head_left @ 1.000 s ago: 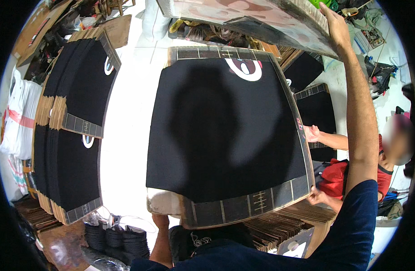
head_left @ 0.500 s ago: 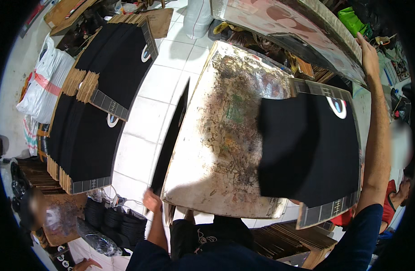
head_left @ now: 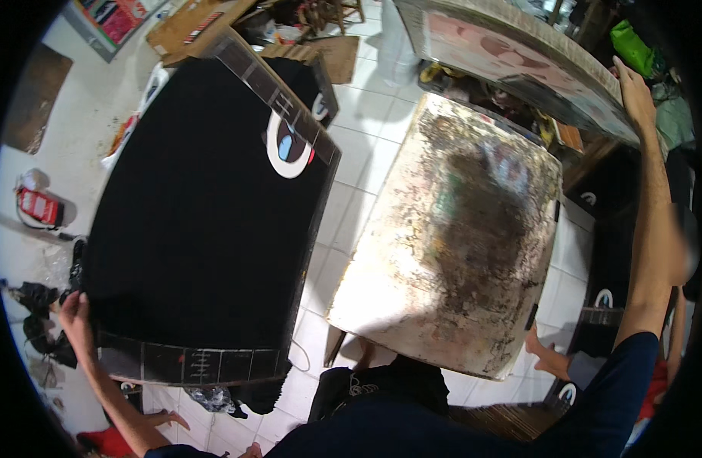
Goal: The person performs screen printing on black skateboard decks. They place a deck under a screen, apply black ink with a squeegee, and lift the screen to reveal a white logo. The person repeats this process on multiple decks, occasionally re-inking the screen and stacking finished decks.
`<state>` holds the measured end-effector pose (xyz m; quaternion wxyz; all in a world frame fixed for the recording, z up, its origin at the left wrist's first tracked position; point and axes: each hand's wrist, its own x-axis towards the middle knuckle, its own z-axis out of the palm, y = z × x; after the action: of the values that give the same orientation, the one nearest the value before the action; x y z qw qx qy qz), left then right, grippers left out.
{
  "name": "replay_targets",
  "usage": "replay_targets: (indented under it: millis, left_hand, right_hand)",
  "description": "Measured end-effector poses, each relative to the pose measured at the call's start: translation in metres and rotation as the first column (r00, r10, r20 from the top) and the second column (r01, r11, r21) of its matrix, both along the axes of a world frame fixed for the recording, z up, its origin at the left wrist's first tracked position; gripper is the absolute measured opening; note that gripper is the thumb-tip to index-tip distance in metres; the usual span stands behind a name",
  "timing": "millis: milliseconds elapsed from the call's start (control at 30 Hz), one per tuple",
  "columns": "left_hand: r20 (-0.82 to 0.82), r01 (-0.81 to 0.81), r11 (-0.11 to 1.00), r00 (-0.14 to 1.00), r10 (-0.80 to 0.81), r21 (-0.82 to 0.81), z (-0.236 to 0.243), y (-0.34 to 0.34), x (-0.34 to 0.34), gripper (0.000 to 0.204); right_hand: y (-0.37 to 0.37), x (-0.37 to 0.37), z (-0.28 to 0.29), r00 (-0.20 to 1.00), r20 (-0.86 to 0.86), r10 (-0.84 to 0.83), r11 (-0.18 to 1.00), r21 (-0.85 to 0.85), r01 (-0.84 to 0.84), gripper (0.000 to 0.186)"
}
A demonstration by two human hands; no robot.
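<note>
My left hand [head_left: 76, 317] grips the near left edge of a large flat board covered in black fabric [head_left: 206, 206]. The board lies face up at the left, with dark marked strips across its near and far ends. A white ring with a blue centre is printed near its far right corner. At the upper right my right hand [head_left: 634, 88] is closed on the rim of a tilted screen printing frame [head_left: 511, 57], whose mesh carries a pinkish pattern. Between the hands stands a worn, paint-stained tabletop [head_left: 381, 259].
More black fabric boards lie partly hidden behind the held one and at the right [head_left: 618, 252]. Another person's foot [head_left: 549, 355] shows beside the table. A green bag [head_left: 632, 47] sits beyond the frame. White floor tiles [head_left: 343, 183] separate the held board from the table.
My left hand has swung its board from edge-on beside the table to face up at the left. A fabric-covered board has left the table's right side. My right hand still holds the frame.
</note>
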<state>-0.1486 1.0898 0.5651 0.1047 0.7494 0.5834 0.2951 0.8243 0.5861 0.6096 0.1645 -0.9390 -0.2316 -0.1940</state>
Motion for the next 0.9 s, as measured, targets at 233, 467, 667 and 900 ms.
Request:
replay_targets:
  millis: [233, 467, 667, 900]
  left_hand:
    - [0.521, -0.116, 0.965, 0.823, 0.226, -0.234, -0.018, -0.035, -0.074, 0.034]
    - [0.541, 0.064, 0.934, 0.828, 0.147, -0.351, -0.271, -0.069, 0.063, 0.038]
    - [0.507, 0.275, 0.824, 0.862, 0.018, -0.496, -0.387, -0.136, 0.206, 0.05]
    - [0.504, 0.471, 0.574, 0.856, -0.114, -0.67, -0.419, -0.21, 0.309, 0.035]
  right_hand:
    - [0.007, -0.011, 0.0, 0.993, -0.067, -0.095, 0.995, 0.009, 0.096, 0.072]
    - [0.009, -0.03, -0.004, 0.994, -0.024, -0.11, 0.994, -0.024, 0.11, 0.073]
    - [0.009, -0.047, -0.015, 0.984, 0.006, -0.178, 0.983, -0.049, 0.178, 0.07]
    - [0.019, -0.083, -0.003, 0.987, 0.003, -0.161, 0.986, 0.044, 0.161, 0.055]
